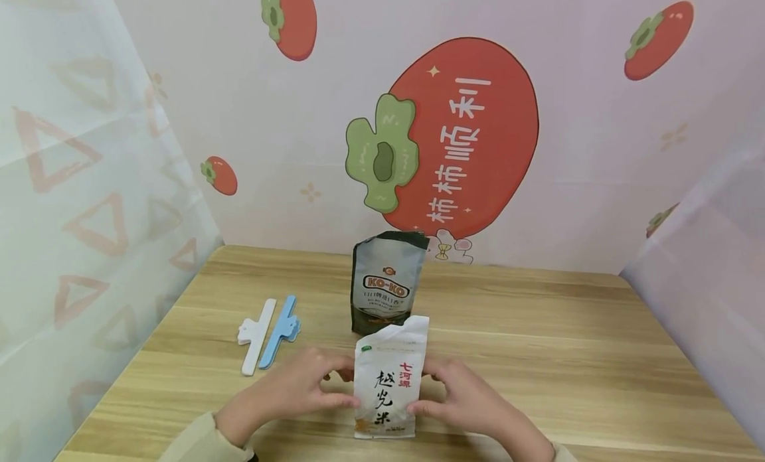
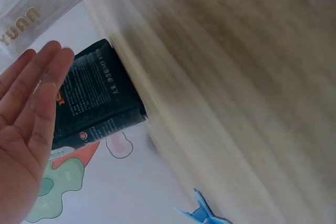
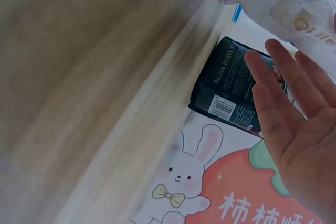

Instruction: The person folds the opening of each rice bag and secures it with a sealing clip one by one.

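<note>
A white rice bag (image 1: pixel 385 389) with black and red lettering stands upright on the wooden table, its top edge slanting. At its left side is my left hand (image 1: pixel 305 385), thumb by the front edge and some fingertips hidden behind the bag. My right hand (image 1: pixel 463 395) flanks the opposite side, its thumb at the front right edge. The left wrist view shows the left hand's fingers (image 2: pixel 39 87) fairly straight beside the bag (image 2: pixel 42 11). Likewise, in the right wrist view, the right hand's fingers (image 3: pixel 281 85) are extended near the bag (image 3: pixel 286 11).
Behind the white bag stands a dark green and silver KO-KO rice bag (image 1: pixel 385 283). To the left lie a white bag clip (image 1: pixel 258 336) and a blue bag clip (image 1: pixel 279 332), side by side. A persimmon-printed cloth (image 1: pixel 574 183) hangs beyond the table (image 1: pixel 538 336).
</note>
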A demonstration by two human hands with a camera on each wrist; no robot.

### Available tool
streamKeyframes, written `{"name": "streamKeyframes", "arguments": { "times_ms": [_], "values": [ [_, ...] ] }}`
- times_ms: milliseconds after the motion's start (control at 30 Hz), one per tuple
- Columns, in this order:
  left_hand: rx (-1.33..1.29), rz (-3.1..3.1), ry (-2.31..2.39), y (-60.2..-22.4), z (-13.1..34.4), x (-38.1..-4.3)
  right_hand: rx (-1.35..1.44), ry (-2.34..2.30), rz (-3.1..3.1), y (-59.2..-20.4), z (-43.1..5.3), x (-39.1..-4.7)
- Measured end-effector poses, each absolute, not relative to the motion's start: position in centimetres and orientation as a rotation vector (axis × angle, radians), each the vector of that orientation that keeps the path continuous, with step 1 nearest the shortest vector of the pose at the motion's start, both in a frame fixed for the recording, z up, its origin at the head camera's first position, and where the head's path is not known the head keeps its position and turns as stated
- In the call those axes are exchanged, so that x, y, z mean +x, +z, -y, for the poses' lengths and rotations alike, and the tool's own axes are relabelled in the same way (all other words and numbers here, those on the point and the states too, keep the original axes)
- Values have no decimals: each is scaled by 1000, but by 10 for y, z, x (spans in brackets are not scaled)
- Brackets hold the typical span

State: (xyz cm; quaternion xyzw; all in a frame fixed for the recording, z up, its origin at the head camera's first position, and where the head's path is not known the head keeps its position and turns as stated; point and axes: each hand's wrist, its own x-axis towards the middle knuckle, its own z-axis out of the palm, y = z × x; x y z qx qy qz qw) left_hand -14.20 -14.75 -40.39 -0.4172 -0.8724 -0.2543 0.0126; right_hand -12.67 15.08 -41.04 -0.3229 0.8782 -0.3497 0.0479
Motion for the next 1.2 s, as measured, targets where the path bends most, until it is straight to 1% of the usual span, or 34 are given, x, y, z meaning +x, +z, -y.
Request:
{"name": "streamKeyframes", "arguments": {
  "times_ms": [333,700,1033,1200],
  "values": [
    [-1322,2763,-975,-404,146,-144,-980,-1120,-2568,-406,-151,-127],
    [-1360,2749,-996,-403,140,-145,-944,-1086,-2583,-401,-155,-127],
    [-1331,2829,-987,-398,125,-146,-919,-1104,-2565,-398,-169,-124],
    [-1368,2835,-959,-398,115,-147,-927,-1091,-2577,-397,-178,-122]
  ]
}}
